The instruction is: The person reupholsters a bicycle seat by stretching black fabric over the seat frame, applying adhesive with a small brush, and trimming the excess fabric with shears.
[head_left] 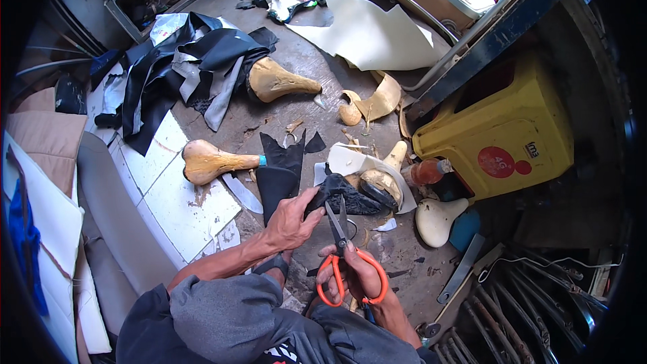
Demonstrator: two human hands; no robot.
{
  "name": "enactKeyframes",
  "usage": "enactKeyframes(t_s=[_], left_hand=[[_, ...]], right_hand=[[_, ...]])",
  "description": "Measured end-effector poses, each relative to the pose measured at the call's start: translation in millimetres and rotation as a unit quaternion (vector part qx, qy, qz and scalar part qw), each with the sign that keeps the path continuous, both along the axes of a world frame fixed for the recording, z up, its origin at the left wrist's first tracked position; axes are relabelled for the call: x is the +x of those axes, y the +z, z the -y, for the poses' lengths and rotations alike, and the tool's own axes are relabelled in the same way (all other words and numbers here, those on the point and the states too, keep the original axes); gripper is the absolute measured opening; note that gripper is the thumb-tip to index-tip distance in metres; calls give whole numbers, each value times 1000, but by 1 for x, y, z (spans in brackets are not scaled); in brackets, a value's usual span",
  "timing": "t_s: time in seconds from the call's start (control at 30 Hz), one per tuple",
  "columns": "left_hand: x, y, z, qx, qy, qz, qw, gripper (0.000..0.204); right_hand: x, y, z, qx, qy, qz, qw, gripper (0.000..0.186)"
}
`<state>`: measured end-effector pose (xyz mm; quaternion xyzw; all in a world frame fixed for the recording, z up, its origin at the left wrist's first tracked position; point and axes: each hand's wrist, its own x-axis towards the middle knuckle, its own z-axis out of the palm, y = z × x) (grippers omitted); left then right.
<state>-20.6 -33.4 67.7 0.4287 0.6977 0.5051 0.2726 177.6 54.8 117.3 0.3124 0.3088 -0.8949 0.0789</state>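
Observation:
In my right hand (358, 275) is a pair of scissors with orange handles (381, 282), its dark blades parted and pointing away from me. My left hand (294, 221) pinches the near left edge of a black fuzzy-backed piece of material (354, 197) between thumb and fingers. The blade tips are close to this piece, just right of my left fingertips. Beyond it lies a cream bicycle-type saddle form (381, 182) with a dark edge, partly covered by a white sheet scrap. Another black scrap (280, 168) is spread left of it, beside a yellowish saddle form (209, 163).
A yellow plastic stool (502, 141) lies on its side at the right, near a reddish-brown bottle (431, 171) and a cream saddle (438, 222). Dark metal rods (519, 317) crowd the lower right. Black material (222, 44) and a larger saddle form (280, 82) lie farther off.

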Motion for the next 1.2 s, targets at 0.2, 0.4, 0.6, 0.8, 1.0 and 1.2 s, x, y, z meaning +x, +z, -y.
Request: enactKeyframes(t_s=[0.2, 0.4, 0.6, 0.8, 1.0, 1.2], left_hand=[[6, -29, -4, 19, 19, 386, 922, 42], [-1, -25, -3, 32, -30, 458, 888, 45], [-2, -24, 1, 41, -49, 475, 878, 50], [24, -24, -4, 63, -11, 471, 880, 46], [36, -17, -7, 47, 18, 486, 873, 45], [40, -21, -9, 61, 8, 475, 878, 45]], right_hand=[[-2, -8, -3, 35, 22, 4, 999, 60], [9, -17, -4, -12, 8, -24, 1000, 59], [5, -15, -4, -93, -21, -41, 995, 58], [-11, -21, 18, 45, -50, 0, 998, 55], [-21, -18, 30, 97, -92, 25, 991, 56], [-19, -17, 29, 123, -79, 56, 988, 55]])
